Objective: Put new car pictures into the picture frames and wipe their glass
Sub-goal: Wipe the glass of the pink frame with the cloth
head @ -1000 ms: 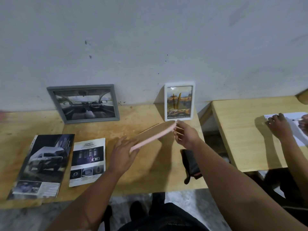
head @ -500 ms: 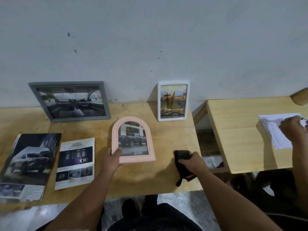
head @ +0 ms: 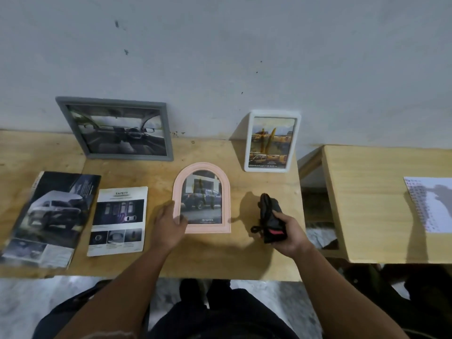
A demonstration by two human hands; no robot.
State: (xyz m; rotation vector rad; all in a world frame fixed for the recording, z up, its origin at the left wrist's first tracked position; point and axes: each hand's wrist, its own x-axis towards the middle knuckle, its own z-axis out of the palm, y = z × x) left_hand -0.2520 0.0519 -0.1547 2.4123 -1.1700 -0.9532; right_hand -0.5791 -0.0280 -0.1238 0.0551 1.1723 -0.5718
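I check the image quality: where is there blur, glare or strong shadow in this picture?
Head view: the car brochure at the left edge is blurred and stretched; the arched pink frame shows a pale reflection on its glass; the black cloth in the right hand casts a dark shadow leftward on the table.

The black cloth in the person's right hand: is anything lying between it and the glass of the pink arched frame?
Nothing visible. The black cloth in the right hand is just right of the pink arched frame, with only bare table between. The left hand rests at the frame's lower-left corner.
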